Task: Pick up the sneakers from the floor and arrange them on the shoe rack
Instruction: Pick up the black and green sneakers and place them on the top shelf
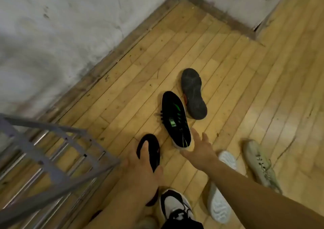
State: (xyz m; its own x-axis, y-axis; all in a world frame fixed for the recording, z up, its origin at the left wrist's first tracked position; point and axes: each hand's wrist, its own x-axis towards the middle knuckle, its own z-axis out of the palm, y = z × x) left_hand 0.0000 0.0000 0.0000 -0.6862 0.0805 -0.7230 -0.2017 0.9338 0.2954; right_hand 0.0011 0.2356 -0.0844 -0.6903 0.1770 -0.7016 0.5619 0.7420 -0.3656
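Black sneaker with green accents (pixel 176 121) lies on the wooden floor (pixel 228 70) near frame centre, upper side showing, toe pointing to about 11 o'clock, heel with pale sole edge toward 5 o'clock. Touching or just beside it at 1 o'clock: a dark sneaker turned sole-up (pixel 192 93), grey tread showing, a bit of red at its inner edge.

Right hand (pixel 199 149) reaches in at the black sneaker's heel end, fingers spread and released, fingertips just at the heel rim; no grip closed yet. Left hand (pixel 142 174) at 7 o'clock of that sneaker is clasped on a dark shoe (pixel 149 149), index finger (pixel 143 149) laid over the upper, thumb on the right side.

Handling, as judged: knit-looking upper, likely soft and light; it would collapse if pinched mid-body. The heel collar or the stiffer sole edge looks the better hold, thumb inside the opening. The overturned one needs flipping; rubber tread should give good friction.

Farther out: two pale sneakers at 4 o'clock, one sole-up (pixel 219 193), one lying laces up (pixel 261 165). A black-and-white sneaker (pixel 175 206) at 6 o'clock, apparently worn on the person's foot. Grey metal shoe rack (pixel 57 151) at 8 o'clock, its rails bare where visible. Scuffed white wall (pixel 70 27) from 9 to 12 o'clock.
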